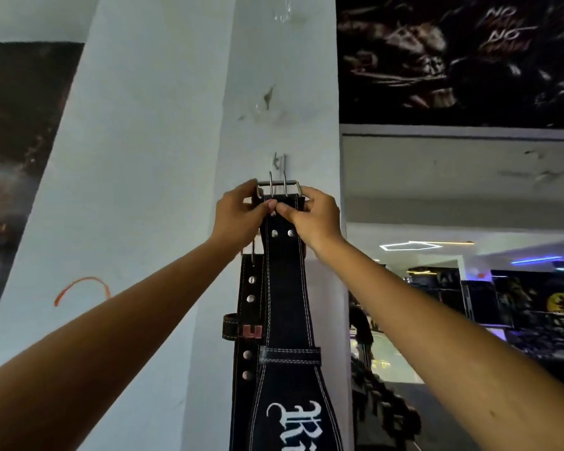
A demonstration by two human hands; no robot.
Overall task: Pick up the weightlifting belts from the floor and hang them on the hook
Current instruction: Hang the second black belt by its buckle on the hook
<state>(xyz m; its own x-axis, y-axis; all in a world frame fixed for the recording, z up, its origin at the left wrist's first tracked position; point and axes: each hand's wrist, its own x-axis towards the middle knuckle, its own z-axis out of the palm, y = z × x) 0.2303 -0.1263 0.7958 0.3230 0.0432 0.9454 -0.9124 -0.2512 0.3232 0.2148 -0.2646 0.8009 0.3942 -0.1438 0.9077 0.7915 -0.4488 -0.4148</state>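
Note:
A black leather weightlifting belt with white stitching and white lettering hangs down in front of a white pillar. Its steel buckle is raised just below a small metal hook on the pillar, with the two prongs pointing up. My left hand grips the belt's top left corner. At the top right corner, my right hand pinches the belt. Behind it a second black belt with silver rivets hangs lower on the pillar; what holds it up is hidden by my left hand.
The white pillar has chipped paint and an orange mark at the left. Dark posters cover the wall at upper right and far left. To the right, a gym room opens with lit signs and dark equipment.

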